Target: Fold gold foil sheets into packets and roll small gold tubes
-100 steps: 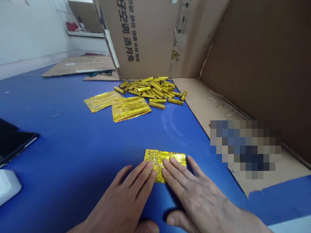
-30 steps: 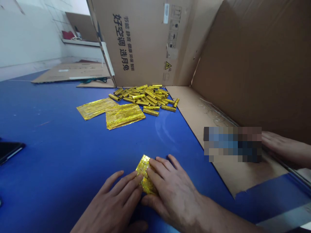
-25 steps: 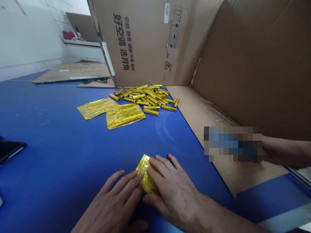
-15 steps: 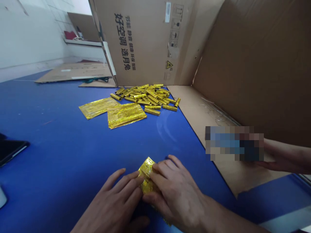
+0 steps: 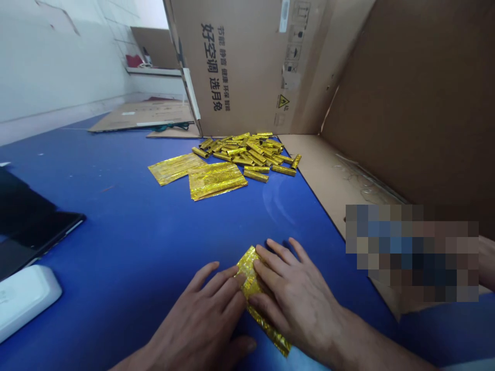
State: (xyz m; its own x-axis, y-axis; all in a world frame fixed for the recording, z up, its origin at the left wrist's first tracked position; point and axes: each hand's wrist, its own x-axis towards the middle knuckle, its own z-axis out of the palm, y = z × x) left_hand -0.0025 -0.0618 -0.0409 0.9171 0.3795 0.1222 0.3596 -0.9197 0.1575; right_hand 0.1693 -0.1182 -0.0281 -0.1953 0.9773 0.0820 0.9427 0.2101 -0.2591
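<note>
A piece of gold foil paper (image 5: 248, 264) lies folded on the blue table under my two hands, its long strip running toward me. My left hand (image 5: 204, 314) rests its fingertips on the paper's left edge, fingers stretched out. Flat across the right side lies my right hand (image 5: 297, 293), fingers spread, covering part of the foil. Farther off are two overlapping stacks of flat gold foil sheets, the nearer stack (image 5: 217, 181) and the farther stack (image 5: 170, 170). Behind them is a heap of small gold foil tubes (image 5: 255, 152).
A printed cardboard box panel (image 5: 251, 67) stands at the back, with brown cardboard (image 5: 417, 103) along the right. At left lie a dark flat device (image 5: 50, 232) and a white object (image 5: 29, 296). Another person's arm (image 5: 486, 263) reaches in from the right, its hand blurred out.
My view has swung left. The right hand has flattened and spread its fingers, and more of the gold foil strip shows between my hands. The other person's hand has shifted toward me.
</note>
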